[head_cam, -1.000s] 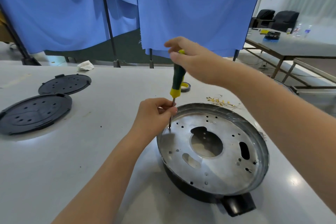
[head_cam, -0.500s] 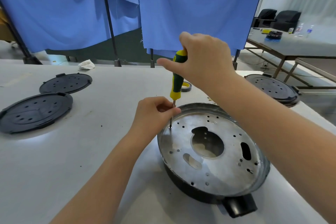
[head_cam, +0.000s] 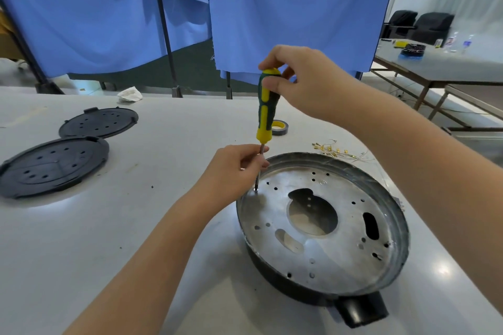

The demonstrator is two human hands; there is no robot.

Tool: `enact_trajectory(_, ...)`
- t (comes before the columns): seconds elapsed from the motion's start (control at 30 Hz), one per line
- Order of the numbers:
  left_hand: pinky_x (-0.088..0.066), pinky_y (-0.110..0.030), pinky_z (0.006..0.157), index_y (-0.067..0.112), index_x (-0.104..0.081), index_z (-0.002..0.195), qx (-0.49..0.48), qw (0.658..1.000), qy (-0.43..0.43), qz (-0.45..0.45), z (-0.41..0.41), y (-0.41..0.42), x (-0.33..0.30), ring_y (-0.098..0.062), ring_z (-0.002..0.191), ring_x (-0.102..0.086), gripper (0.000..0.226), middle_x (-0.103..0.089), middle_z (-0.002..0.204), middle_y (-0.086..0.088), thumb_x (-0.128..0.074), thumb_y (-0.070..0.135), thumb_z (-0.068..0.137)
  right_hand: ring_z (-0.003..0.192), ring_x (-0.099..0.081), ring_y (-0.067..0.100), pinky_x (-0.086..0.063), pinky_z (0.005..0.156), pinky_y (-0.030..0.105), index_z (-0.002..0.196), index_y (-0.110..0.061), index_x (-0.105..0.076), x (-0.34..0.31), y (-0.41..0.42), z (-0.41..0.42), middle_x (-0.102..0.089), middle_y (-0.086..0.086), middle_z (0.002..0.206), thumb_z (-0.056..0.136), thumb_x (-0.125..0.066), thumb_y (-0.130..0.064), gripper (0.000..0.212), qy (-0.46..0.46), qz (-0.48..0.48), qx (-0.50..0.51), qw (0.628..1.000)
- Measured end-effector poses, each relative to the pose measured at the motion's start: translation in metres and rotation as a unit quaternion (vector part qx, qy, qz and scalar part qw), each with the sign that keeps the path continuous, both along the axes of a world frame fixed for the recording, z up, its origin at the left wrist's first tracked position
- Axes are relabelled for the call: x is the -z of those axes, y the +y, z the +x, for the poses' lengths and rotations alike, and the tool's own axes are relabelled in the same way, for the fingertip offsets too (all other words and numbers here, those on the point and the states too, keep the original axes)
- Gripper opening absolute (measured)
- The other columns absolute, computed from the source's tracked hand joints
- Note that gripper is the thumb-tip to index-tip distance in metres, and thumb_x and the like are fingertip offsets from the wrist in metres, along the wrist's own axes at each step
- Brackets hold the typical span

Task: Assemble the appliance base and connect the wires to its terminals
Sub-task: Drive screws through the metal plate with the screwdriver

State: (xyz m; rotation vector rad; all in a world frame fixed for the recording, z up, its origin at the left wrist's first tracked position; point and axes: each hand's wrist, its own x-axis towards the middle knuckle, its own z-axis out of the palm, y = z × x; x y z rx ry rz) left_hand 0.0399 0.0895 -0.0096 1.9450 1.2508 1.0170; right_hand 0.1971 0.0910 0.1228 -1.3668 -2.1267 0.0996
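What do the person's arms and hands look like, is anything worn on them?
Both forearms are bare as far as the frame shows: no sleeves, gloves, watch or bracelets. The left hand and right hand show no rings, and the visible nails are short and unpainted.

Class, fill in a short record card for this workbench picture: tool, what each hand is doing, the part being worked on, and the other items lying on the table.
Tool: screwdriver, upright, tip at the metal plate's left edge
Right hand: grips the top of the handle
Left hand: pinches the shaft
Workpiece: appliance base, silver metal plate in a black housing
Wires: loose behind the base, yellow terminals, not connected
Black perforated covers: two, at the table's left
Tape roll: behind the screwdriver
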Motion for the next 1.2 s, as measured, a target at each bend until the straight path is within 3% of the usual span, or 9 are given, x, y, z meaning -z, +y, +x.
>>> enact_trajectory(0.17, -0.049, -0.005, 0.067, 0.031, -0.071, 0.078, -0.066, 0.997, -0.032, 0.019, 0.004, 0.001, -0.001, 0.002, 0.069, -0.064, 0.016, -0.07, 0.073, 0.014, -0.085, 0.029, 0.072, 0.061, -0.042, 0.019, -0.029, 0.051, 0.027, 0.083, -0.013, -0.043, 0.004, 0.004, -0.009, -0.047, 0.001, 0.069, 0.084, -0.054, -0.064, 0.052, -0.138, 0.124, 0.136, 0.973)
enact_trajectory(0.33, -0.048, -0.007, 0.061, 0.025, -0.071, 0.069, -0.069, 0.996, -0.048, 0.031, 0.008, -0.001, 0.0, 0.002, 0.058, -0.06, 0.016, -0.068, 0.065, 0.012, -0.083, 0.016, 0.075, 0.048, -0.03, 0.013, -0.017, 0.046, 0.026, 0.063, -0.017, -0.027, 0.012, -0.002, -0.017, -0.036, -0.001, 0.058, 0.086, -0.03, -0.075, 0.062, -0.197, 0.179, 0.216, 0.939)
enact_trajectory(0.47, -0.057, -0.02, 0.072, 0.017, -0.076, 0.083, -0.064, 0.997, -0.047, 0.015, 0.007, 0.001, 0.0, -0.009, 0.069, -0.069, 0.005, -0.073, 0.074, 0.004, -0.077, 0.012, 0.082, 0.094, -0.059, 0.019, -0.049, 0.078, 0.028, 0.123, -0.022, -0.052, 0.005, 0.0, -0.011, -0.06, 0.004, 0.108, 0.1, -0.042, -0.033, 0.027, 0.036, -0.117, 0.021, 0.992)
enact_trajectory(0.6, -0.059, -0.025, 0.079, 0.021, -0.072, 0.084, -0.063, 0.997, -0.049, -0.003, 0.006, 0.003, 0.001, -0.013, 0.075, -0.072, 0.012, -0.074, 0.078, 0.005, -0.071, 0.009, 0.086, 0.119, -0.055, 0.026, -0.042, 0.106, 0.038, 0.14, -0.02, -0.044, -0.002, 0.0, -0.002, -0.055, 0.009, 0.131, 0.096, -0.045, -0.002, 0.048, 0.105, -0.194, -0.052, 0.974)
enact_trajectory(0.77, -0.051, -0.006, 0.068, 0.007, -0.074, 0.103, -0.037, 0.998, -0.045, -0.02, 0.005, 0.002, 0.002, 0.004, 0.074, -0.07, 0.016, -0.07, 0.08, 0.01, -0.063, 0.005, 0.092, 0.078, -0.061, 0.011, -0.053, 0.074, 0.026, 0.102, -0.02, -0.059, -0.003, 0.0, -0.004, -0.065, -0.003, 0.091, 0.085, -0.069, -0.036, 0.026, 0.016, -0.057, -0.014, 0.998)
enact_trajectory(0.87, -0.054, -0.017, 0.086, 0.007, -0.071, 0.111, -0.017, 0.999, -0.016, -0.029, 0.007, 0.0, -0.001, -0.004, 0.087, -0.071, 0.021, -0.073, 0.089, 0.003, -0.058, 0.007, 0.095, 0.055, -0.04, 0.012, -0.034, 0.05, 0.022, 0.082, -0.018, -0.044, 0.004, 0.0, -0.007, -0.05, -0.003, 0.068, 0.081, -0.067, -0.051, 0.04, -0.03, 0.031, 0.044, 0.998)
enact_trajectory(0.93, -0.053, -0.021, 0.092, 0.009, -0.07, 0.115, -0.016, 0.999, -0.004, -0.032, 0.01, -0.001, -0.002, -0.008, 0.091, -0.071, 0.023, -0.074, 0.097, 0.0, -0.059, 0.012, 0.096, 0.05, -0.032, 0.013, -0.024, 0.046, 0.025, 0.07, -0.018, -0.035, 0.006, 0.001, -0.009, -0.042, -0.002, 0.06, 0.082, -0.06, -0.057, 0.048, -0.105, 0.108, 0.125, 0.981)
enact_trajectory(1.03, -0.048, -0.004, 0.07, 0.021, -0.075, 0.095, -0.073, 0.997, -0.006, 0.005, 0.013, -0.002, -0.002, -0.002, 0.074, -0.066, 0.011, -0.072, 0.084, 0.009, -0.075, 0.025, 0.084, 0.046, -0.028, 0.014, -0.016, 0.047, 0.024, 0.059, -0.017, -0.031, 0.004, -0.001, -0.015, -0.034, 0.0, 0.054, 0.082, -0.049, -0.066, 0.057, -0.212, 0.172, 0.224, 0.936)
enact_trajectory(1.2, -0.054, -0.021, 0.07, 0.016, -0.075, 0.073, -0.119, 0.991, -0.032, 0.042, 0.015, -0.005, -0.001, -0.008, 0.066, -0.062, 0.01, -0.069, 0.068, 0.004, -0.077, 0.022, 0.081, 0.046, -0.032, 0.016, -0.018, 0.047, 0.024, 0.058, -0.015, -0.035, 0.008, -0.002, -0.025, -0.036, 0.001, 0.055, 0.086, -0.034, -0.074, 0.065, -0.27, 0.186, 0.229, 0.917)
